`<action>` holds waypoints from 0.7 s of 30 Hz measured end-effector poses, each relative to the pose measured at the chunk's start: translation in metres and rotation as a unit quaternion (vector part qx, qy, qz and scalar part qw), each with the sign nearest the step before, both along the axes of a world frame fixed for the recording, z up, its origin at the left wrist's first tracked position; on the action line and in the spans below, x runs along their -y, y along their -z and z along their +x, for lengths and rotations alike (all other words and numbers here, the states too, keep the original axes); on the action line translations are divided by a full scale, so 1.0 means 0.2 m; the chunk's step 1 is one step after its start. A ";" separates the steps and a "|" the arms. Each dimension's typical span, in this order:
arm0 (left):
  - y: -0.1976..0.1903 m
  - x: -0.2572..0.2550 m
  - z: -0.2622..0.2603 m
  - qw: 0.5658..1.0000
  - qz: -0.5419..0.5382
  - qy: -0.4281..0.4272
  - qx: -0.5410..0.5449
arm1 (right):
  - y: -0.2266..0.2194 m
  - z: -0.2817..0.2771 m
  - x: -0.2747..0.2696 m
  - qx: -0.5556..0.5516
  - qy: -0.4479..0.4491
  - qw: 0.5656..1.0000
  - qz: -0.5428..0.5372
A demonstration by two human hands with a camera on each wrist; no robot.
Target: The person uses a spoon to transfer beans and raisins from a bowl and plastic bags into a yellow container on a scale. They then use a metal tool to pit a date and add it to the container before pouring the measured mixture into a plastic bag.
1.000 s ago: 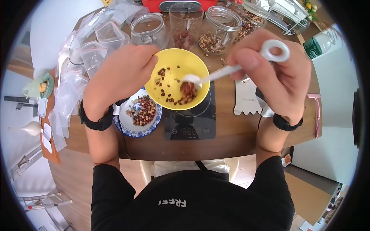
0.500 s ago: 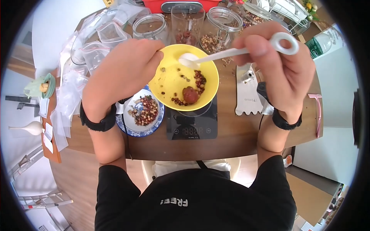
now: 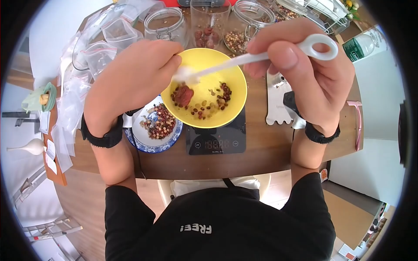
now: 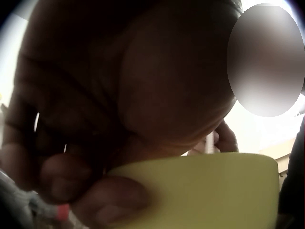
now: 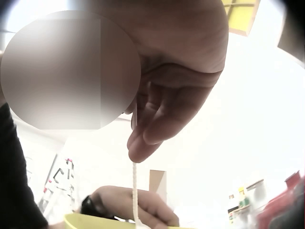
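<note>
My left hand (image 3: 135,71) grips the left rim of a yellow bowl (image 3: 237,93), thumb inside and curled fingers under the outer wall (image 4: 224,191) in the left wrist view. In my right hand (image 3: 311,80) a white spoon with a ring-ended handle (image 3: 233,65) is pinched between thumb and fingers. The spoon's blurred head (image 3: 186,75) is in the bowl's left part, beside a wrinkled dark red fruit (image 3: 184,95). Small red and brown beans (image 3: 224,91) lie along the bowl's right and lower inside. Below the bowl is a black kitchen scale (image 3: 215,145), partly hidden by it.
A blue-rimmed plate (image 3: 160,148) of mixed beans stands left of the scale. Behind the bowl are a glass jar (image 3: 163,24), a clear cup (image 3: 210,15) with red fruit and a jar of beans (image 3: 237,41). Plastic bags (image 3: 104,54) lie left; a metal scraper (image 3: 278,104) right.
The spoon has swept from the bowl's lower right, through its upper middle, to its left side. The red fruit is now at the left, and the beans are spread differently. Both hands keep their holds.
</note>
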State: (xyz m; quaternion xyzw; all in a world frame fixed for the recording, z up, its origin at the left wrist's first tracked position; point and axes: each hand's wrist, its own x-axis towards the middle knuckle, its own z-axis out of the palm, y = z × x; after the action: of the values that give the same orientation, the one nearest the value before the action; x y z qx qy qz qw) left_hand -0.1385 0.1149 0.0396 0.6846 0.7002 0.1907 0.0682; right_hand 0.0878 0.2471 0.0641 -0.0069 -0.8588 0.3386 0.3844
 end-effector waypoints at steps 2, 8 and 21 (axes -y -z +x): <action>0.02 -0.01 -0.01 1.000 -0.003 0.004 0.005 | 0.01 0.00 -0.04 -0.019 -0.010 0.999 0.033; 0.01 -0.01 -0.04 1.000 -0.019 -0.009 0.017 | -0.01 0.08 0.00 -0.057 0.049 0.997 -0.026; 0.03 -0.04 0.05 0.999 -0.030 0.011 0.020 | -0.05 0.00 0.01 -0.004 -0.034 0.999 -0.030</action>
State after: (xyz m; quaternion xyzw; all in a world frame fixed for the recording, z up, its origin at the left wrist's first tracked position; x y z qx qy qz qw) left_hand -0.1283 0.1221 0.0343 0.6861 0.6964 0.1828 0.1046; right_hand 0.0875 0.2451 0.0745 0.0121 -0.8465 0.3771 0.3755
